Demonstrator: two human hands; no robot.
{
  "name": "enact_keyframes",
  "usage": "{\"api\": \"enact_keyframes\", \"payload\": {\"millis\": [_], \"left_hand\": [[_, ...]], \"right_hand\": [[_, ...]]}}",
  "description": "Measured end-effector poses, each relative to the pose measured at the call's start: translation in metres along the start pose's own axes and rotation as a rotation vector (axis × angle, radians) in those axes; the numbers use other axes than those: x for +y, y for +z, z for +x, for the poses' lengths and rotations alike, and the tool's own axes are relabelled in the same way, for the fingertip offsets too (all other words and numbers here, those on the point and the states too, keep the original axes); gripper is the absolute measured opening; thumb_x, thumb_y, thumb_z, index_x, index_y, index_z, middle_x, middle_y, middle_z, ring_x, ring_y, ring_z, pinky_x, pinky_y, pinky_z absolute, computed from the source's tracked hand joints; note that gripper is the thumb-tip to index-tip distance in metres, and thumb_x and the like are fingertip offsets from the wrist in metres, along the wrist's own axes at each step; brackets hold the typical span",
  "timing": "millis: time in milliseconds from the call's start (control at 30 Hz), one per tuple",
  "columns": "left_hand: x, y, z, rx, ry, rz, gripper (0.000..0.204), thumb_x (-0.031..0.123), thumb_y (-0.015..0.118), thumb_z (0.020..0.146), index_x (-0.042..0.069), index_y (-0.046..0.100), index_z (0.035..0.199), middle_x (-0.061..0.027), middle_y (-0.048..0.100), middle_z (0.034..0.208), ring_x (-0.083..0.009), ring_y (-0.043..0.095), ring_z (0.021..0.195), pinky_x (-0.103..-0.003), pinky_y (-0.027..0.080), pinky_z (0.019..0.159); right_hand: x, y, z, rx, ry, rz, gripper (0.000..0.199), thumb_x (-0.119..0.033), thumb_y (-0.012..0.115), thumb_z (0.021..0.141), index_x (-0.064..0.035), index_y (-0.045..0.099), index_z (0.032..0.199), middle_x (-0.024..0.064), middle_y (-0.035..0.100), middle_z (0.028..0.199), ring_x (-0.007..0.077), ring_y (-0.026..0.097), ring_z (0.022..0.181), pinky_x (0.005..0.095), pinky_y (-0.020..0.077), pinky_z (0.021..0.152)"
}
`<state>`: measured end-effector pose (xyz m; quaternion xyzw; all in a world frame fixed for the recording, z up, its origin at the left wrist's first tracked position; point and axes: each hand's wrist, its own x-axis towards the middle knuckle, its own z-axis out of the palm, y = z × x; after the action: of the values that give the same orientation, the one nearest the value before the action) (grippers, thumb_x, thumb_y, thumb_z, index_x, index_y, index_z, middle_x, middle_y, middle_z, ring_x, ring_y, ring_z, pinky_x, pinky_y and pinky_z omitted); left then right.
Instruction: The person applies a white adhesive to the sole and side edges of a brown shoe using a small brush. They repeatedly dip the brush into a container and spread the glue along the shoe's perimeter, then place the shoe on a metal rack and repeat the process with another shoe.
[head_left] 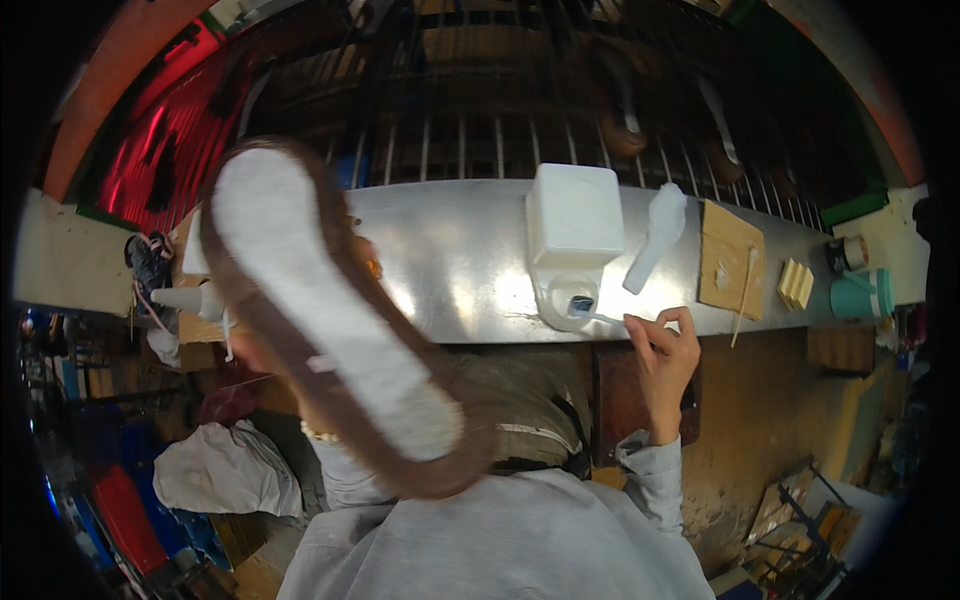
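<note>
Left hand (262,345) mostly hidden behind shoe (335,320); wrapped around the upper from beneath, as far as can be judged, grip itself not visible. Sole turned up toward the camera, heel far-left, toe near-right, presumably so the whole bottom face stays open for work. Outsole (330,315) pale grey-white, matte, slightly grainy, long oval; dark brown rim all round, blurred.

Behind shoe at left: white nozzle bottle (190,298) lying on its side, tip pointing left, on a wooden block. Crumpled white cloth or bag (225,468) lower down near the floor.

Metal bench top (450,260) centre: bare sheet, shiny, scuffed, strong glare. White plastic canister (573,225) on it, boxy, translucent, with round mouth (577,305) facing the near edge, so contents sit within reach.

Right hand (662,350) pinched narrow, thumb and forefinger on thin brush or stick (603,317); tip sits in the canister mouth, dipping. Wrist raised off the bench edge, grey sleeve below.

Right of canister: pale soft plastic piece (655,238), limp, leaning diagonally. Then square plywood board (730,258) with slim stick (742,295) across it. Small yellow ridged block (796,283), teal cup (860,295), tape roll (850,252) at far right, all well apart from the hands.

Behind bench: metal bar rack (500,140), dim.
</note>
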<state>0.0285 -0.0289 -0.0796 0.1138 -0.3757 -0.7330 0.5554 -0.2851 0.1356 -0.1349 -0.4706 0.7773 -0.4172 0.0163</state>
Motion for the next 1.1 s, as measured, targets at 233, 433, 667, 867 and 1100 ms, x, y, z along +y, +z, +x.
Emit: {"api": "enact_keyframes", "payload": {"millis": [233,433,667,867,1100], "left_hand": [[-0.020,0.017,-0.022,0.081,-0.108,0.125,0.107,0.052,0.088,0.068,0.000,0.035,0.146,-0.0164,0.058,0.133,-0.0273,0.065,0.113,-0.039,0.057,0.093],[-0.011,0.039,-0.020,0.065,-0.266,0.158,0.120,0.037,0.100,0.057,-0.002,0.030,0.147,-0.0143,0.054,0.136,-0.0250,0.060,0.121,-0.039,0.052,0.100],[-0.001,0.063,-0.017,0.019,-0.478,0.283,0.137,0.037,0.104,0.042,-0.004,0.026,0.148,-0.0140,0.052,0.136,-0.0230,0.055,0.124,-0.039,0.046,0.106],[-0.001,0.063,-0.016,-0.089,-0.467,0.415,0.137,0.039,0.104,0.038,-0.008,0.031,0.144,-0.0144,0.054,0.134,-0.0221,0.056,0.121,-0.036,0.045,0.104],[-0.013,0.048,-0.002,-0.435,-0.018,0.702,0.124,0.045,0.103,0.039,-0.008,0.043,0.135,-0.0121,0.064,0.120,-0.0205,0.064,0.107,-0.032,0.050,0.095]], "right_hand": [[-0.076,-0.030,0.039,-0.019,-0.219,0.457,0.033,-0.025,0.090,0.066,-0.0099,0.083,0.094,0.0003,0.044,0.089,0.0115,0.043,0.075,0.0257,0.0324,0.062],[-0.129,-0.016,0.054,-0.024,-0.449,0.474,0.047,-0.029,0.094,0.051,-0.0168,0.083,0.096,0.0002,0.043,0.088,0.0138,0.044,0.079,0.0261,0.0344,0.065],[-0.152,-0.013,0.076,0.099,-0.553,0.373,0.050,-0.025,0.094,0.050,-0.0181,0.083,0.098,-0.0005,0.041,0.086,0.0140,0.043,0.078,0.0269,0.0342,0.066],[-0.160,-0.015,0.091,0.162,-0.582,0.341,0.046,-0.021,0.094,0.051,-0.0168,0.082,0.096,-0.0008,0.043,0.086,0.0143,0.043,0.077,0.0270,0.0337,0.065],[-0.163,-0.020,0.102,0.217,-0.581,0.329,0.044,-0.018,0.094,0.051,-0.0139,0.082,0.094,0.0002,0.043,0.086,0.0142,0.044,0.075,0.0268,0.0336,0.063]]}}
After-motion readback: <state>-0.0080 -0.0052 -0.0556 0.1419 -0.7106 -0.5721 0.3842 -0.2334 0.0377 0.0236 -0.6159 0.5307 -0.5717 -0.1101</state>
